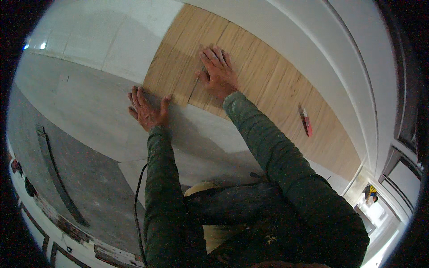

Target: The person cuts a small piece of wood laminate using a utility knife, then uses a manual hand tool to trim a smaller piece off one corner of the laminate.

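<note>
Wood-look floor planks lie along the wall, a short one (167,73) butted against a longer one (272,85) at a dark seam. My right hand (219,78) rests flat by that seam, its fingers outstretched on the wood surface. Fingers spread, my left hand (150,114) is at the near left corner of the short plank, next to the pale grey underlay (80,87). Neither hand holds anything. A red-handled utility knife (307,123) lies on the longer plank, right of my right forearm.
Whitish floor (127,42) extends past the short plank's far left edge. A white skirting (308,33) curves along the far side. At left lies a long dark strip (56,165); a black cable (137,201) runs by my left arm. Another person (371,193) is beyond the doorway at right.
</note>
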The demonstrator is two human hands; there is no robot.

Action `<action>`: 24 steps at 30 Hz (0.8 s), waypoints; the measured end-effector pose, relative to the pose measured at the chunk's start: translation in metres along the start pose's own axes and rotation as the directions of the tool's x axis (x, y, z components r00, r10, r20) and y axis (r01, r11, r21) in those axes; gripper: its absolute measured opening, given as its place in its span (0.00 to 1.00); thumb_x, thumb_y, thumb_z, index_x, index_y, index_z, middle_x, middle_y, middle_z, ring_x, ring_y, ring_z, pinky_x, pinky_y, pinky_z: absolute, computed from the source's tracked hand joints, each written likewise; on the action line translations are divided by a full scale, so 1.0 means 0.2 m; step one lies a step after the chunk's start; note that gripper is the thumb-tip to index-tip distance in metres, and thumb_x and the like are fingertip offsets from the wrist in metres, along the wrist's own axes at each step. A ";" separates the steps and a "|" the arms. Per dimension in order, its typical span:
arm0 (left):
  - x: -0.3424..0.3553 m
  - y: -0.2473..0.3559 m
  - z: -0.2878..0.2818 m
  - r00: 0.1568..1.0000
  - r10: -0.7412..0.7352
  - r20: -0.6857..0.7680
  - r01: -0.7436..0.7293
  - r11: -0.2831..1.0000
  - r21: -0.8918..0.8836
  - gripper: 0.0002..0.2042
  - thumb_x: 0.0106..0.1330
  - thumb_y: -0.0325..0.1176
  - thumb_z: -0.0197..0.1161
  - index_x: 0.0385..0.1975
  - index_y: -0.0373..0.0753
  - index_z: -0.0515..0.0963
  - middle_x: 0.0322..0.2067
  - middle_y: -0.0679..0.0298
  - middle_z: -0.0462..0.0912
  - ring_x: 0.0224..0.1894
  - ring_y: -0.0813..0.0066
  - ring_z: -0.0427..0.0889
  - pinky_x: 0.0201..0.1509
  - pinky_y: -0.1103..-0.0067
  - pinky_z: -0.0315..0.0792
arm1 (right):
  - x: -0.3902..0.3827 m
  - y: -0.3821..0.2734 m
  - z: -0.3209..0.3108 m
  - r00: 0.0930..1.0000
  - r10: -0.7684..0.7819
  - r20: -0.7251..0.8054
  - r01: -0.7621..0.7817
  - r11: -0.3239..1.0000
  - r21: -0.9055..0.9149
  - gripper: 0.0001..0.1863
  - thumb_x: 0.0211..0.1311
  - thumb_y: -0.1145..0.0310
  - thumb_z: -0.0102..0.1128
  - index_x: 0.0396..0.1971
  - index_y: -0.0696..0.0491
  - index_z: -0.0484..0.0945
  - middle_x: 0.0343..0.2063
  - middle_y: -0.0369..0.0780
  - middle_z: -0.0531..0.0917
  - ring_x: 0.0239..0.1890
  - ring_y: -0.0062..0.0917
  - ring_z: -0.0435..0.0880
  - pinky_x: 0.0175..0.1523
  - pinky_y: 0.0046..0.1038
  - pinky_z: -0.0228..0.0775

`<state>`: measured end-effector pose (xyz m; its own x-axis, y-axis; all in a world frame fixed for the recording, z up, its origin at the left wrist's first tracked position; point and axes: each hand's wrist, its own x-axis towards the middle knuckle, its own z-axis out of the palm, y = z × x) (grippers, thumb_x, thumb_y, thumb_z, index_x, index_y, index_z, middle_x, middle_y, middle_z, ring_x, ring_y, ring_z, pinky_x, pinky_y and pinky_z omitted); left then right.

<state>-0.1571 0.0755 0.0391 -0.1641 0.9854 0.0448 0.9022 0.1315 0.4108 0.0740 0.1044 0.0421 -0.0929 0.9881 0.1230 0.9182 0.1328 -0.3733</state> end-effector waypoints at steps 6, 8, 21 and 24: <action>-0.01 -0.01 0.01 1.000 0.008 -0.007 -0.008 1.000 -0.006 0.45 0.46 0.55 0.68 0.63 0.41 0.57 0.67 0.64 0.53 0.71 0.62 0.45 0.68 0.50 0.36 | -0.01 0.00 -0.02 0.999 -0.029 -0.035 0.031 0.997 0.066 0.27 0.59 0.58 0.55 0.57 0.54 0.67 0.61 0.40 0.65 0.67 0.37 0.54 0.71 0.42 0.39; 0.00 -0.01 0.02 0.999 0.048 -0.004 -0.048 0.998 0.040 0.45 0.47 0.55 0.68 0.63 0.41 0.56 0.67 0.64 0.54 0.71 0.61 0.45 0.68 0.50 0.35 | -0.02 0.01 -0.03 1.000 -0.014 -0.019 0.015 0.998 0.061 0.27 0.58 0.58 0.55 0.56 0.54 0.69 0.61 0.40 0.65 0.67 0.37 0.54 0.71 0.42 0.39; 0.07 0.00 0.06 0.999 0.020 0.033 -0.021 1.000 0.016 0.41 0.51 0.52 0.65 0.63 0.43 0.56 0.67 0.65 0.53 0.71 0.62 0.45 0.69 0.53 0.36 | 0.04 0.04 -0.01 0.996 -0.059 -0.072 0.059 0.998 -0.011 0.25 0.56 0.63 0.56 0.54 0.54 0.70 0.58 0.41 0.69 0.63 0.40 0.60 0.68 0.42 0.45; 0.06 0.02 0.07 0.999 -0.009 0.053 0.007 1.000 0.028 0.41 0.51 0.51 0.65 0.64 0.43 0.55 0.68 0.66 0.51 0.71 0.64 0.43 0.70 0.53 0.37 | 0.04 0.05 -0.04 0.993 -0.045 -0.108 0.049 0.998 0.033 0.24 0.55 0.64 0.56 0.54 0.54 0.71 0.57 0.41 0.70 0.63 0.39 0.61 0.68 0.41 0.47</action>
<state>-0.1502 0.0886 0.0293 -0.1507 0.9886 -0.0067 0.9116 0.1416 0.3859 0.0845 0.1130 0.0462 -0.0923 0.9667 0.2386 0.8994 0.1837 -0.3967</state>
